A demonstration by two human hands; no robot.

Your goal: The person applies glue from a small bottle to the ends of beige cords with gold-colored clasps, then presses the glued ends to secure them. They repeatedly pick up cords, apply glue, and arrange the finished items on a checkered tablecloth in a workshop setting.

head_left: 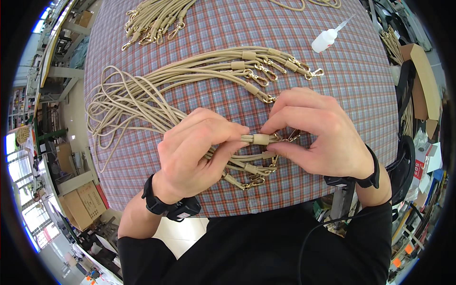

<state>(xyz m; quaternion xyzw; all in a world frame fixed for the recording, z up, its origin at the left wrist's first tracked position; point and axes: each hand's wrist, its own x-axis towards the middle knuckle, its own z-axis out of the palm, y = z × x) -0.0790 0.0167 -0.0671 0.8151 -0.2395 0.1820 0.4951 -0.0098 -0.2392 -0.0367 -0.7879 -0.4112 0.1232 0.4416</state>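
Observation:
Between my two hands lies the end of a beige cord strap (261, 139), with a tan sleeve around the cords and a gold snap hook (295, 135) at its right end. My left hand (202, 147) is closed, thumb and index finger pinching the cords just left of the sleeve. My right hand (323, 130) pinches near the sleeve's right end, by the metal ring; its fingertips partly hide the contact. Below them lie more strap ends with gold hooks (256, 180). Beyond my hands a bundle of beige cords (190, 66) stretches across the cloth, hooks toward the right.
A plaid cloth (351, 95) covers the table. Another bundle of hooked straps (156, 21) lies at the far left, and a small white bottle with a thin nozzle (325, 41) lies at the far right. Cardboard boxes (83, 206) stand on the floor at the left.

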